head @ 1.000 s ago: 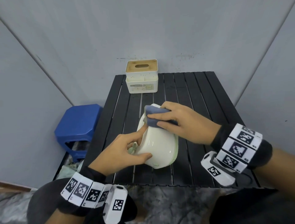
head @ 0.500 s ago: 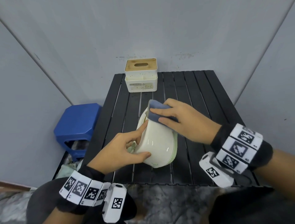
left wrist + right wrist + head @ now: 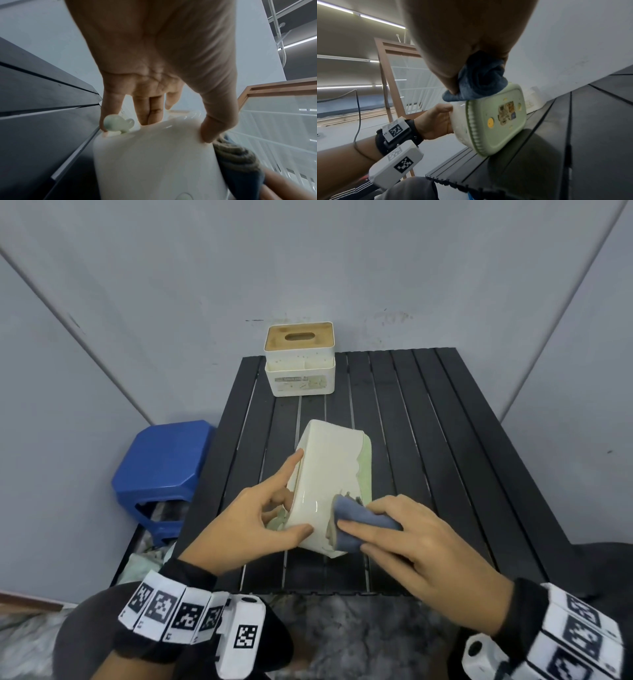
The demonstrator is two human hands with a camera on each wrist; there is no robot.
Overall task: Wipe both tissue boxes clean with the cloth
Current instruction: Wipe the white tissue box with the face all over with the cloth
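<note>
Two tissue boxes on the black slatted table (image 3: 445, 440) here. The cream tissue box (image 3: 329, 474) is glossy with rounded corners and a pale green base, and it's tipped up on its side near the front middle of the table. The square tissue box (image 3: 299, 361), white with a wooden slotted lid, sits upright at the far edge against the wall, well apart from the hands.

The left hand (image 3: 239, 529) holds the cream box steady: thumb curled onto the near top edge, index finger stretched flat along the left side, other fingers tucked against that side. The right hand (image 3: 421, 546) has its fingers laid together over a bunched blue cloth (image 3: 359, 522), thumb underneath pinching it, pressing it on the box's near right corner.

The right wrist view is the only one showing the green base (image 3: 501, 116) face on: ridged rim, a yellow dot and a worn sticker in the middle. The left wrist view picks up a little pale green knob (image 3: 116, 123) on the box by the fingertips, which the head view mostly hides. The head view alone shows a blue plastic stool (image 3: 164, 467) left of the table.
</note>
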